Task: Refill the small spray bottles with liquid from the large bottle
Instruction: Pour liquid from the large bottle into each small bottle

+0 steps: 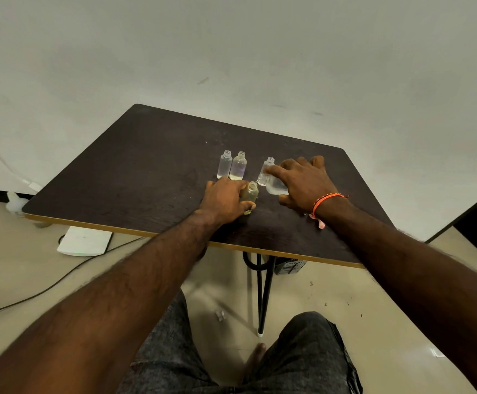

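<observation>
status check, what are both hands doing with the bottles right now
Left hand grips upright yellowish bottle. Right hand holds clear bottle tilted, mouth at its neck. Three open bottles behind, none in the way.

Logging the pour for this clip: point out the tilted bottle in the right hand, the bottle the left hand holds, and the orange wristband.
tilted bottle (275,186), head view, clear body.
yellowish bottle (250,196), head view, shoulder below the neck.
orange wristband (327,198), head view, band across the right wrist.

right hand (302,183) hides most of the tilted bottle (274,186) (clear).
</observation>
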### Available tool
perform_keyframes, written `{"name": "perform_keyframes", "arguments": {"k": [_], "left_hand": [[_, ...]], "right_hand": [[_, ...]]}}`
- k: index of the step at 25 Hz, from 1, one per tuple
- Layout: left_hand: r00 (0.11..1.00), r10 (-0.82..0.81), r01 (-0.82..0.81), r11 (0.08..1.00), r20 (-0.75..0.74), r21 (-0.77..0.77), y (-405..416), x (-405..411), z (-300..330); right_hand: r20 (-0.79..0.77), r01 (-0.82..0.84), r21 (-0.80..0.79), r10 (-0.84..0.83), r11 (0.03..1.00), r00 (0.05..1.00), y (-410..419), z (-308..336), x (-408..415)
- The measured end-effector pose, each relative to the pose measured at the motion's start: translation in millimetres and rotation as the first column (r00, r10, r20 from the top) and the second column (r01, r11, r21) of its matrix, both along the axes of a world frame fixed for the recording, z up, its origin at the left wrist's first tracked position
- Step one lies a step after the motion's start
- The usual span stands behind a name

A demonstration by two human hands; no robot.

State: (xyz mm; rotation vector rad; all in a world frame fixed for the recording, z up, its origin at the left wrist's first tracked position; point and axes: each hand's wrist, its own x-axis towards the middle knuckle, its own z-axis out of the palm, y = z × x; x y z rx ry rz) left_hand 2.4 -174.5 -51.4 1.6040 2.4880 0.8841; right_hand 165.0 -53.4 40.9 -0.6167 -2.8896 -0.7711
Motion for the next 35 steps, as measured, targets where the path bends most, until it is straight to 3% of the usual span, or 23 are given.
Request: {"name": "perform_keyframes", "arguments": {"k": [35], "left_hand": [[1.000, -0.002, 0.002, 1.000, -0.003, -0.004, 0.8, -1.0, -1.9]], "right_hand": [[0.023, 0.007, 0.020, -0.007, 1.000, 1.000, -2.0, 2.3, -4.2]]}}
